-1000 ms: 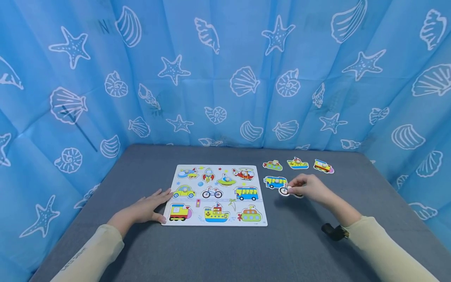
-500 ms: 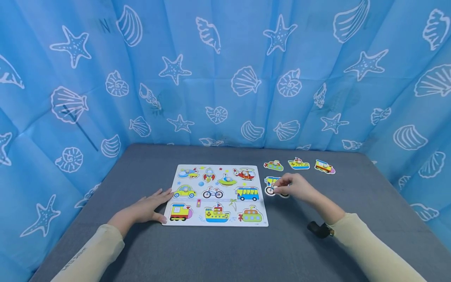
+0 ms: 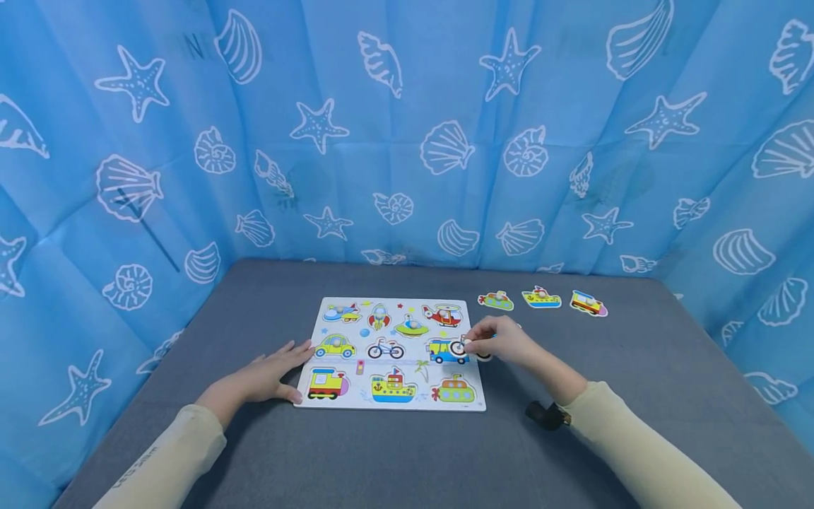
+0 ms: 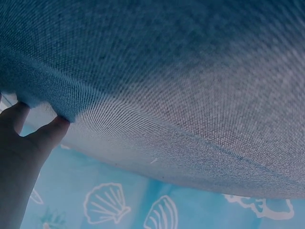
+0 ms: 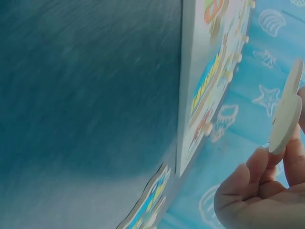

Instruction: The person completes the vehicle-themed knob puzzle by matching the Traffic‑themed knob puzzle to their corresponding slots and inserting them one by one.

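My right hand (image 3: 509, 346) pinches a bicycle puzzle piece (image 3: 458, 347) above the right edge of a white wooden puzzle board (image 3: 413, 350). In the right wrist view this piece (image 5: 287, 117) is seen edge-on, held up off the board between thumb and fingers. A printed bicycle shape (image 3: 385, 348) lies mid-board. My left hand (image 3: 270, 371) rests at the board's left edge, fingers spread and thumb touching the lower left corner. A loose bus piece (image 5: 150, 198) lies beside the board in the right wrist view; in the head view the right hand mostly hides it.
Behind the right hand lie a submarine piece (image 3: 496, 301), a ship piece (image 3: 542, 297) and a train piece (image 3: 588, 303). Knobbed pieces, including a car (image 3: 335, 346) and a helicopter (image 3: 441, 316), sit in the board. A blue curtain (image 3: 407, 141) surrounds the grey table (image 3: 381, 459).
My right hand has carried the bicycle piece leftward, past the loose bus piece and over the board's right edge. My left hand has stayed at the board.
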`<state>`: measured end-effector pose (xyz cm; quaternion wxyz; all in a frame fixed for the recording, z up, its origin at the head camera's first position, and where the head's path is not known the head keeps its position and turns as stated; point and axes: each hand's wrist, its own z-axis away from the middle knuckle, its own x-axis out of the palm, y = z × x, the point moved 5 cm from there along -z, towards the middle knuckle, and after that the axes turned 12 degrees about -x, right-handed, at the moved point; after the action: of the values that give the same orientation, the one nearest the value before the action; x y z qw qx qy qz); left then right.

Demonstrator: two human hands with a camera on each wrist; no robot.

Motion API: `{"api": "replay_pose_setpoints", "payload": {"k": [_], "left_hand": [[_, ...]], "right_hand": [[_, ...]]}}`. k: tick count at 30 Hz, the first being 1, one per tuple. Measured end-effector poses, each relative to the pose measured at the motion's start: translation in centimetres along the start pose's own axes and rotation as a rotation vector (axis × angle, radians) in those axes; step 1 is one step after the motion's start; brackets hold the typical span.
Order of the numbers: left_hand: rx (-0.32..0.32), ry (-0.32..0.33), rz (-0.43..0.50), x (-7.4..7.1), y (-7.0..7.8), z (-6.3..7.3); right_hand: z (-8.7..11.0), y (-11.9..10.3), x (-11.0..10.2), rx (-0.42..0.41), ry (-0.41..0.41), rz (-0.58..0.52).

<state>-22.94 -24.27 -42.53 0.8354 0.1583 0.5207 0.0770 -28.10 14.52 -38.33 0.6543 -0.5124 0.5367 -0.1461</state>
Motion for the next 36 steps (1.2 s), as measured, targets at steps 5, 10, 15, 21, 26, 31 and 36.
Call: {"api": "replay_pose_setpoints", "payload": {"k": [5,10,15,21,26,31,36], "left_hand": [[-0.004,0.003,-0.005,0.1,0.0,-0.1],[-0.003,0.002,-0.005,0.1,0.0,-0.1],[-0.004,0.006,-0.009,0.1,-0.1,-0.1],[-0.001,0.004,-0.007,0.1,-0.1,0.0],[0.003,0.002,0.0,0.0,0.0,0.1],[-0.001,0.008,0.005,0.0,0.0,0.2],[0.0,0.006,0.014,0.0,-0.1,0.1]], "right_hand": [[-0.7,-0.3,1.0,0.018,0.005,-0.014],[-1.2,-0.4,1.7,0.064,0.015,-0.006],[-1.8,-0.8,2.4,0.092,0.016,-0.009],[-2.7,-1.4,3.5,0.096,0.012,-0.009],[-3.3,-1.4,4.4,0.103,-0.002,0.004],[-3.9,-1.4,5.3,0.12,-0.013,-0.003],[-4.5,-1.7,6.1,0.136,-0.027,-0.024]]}}
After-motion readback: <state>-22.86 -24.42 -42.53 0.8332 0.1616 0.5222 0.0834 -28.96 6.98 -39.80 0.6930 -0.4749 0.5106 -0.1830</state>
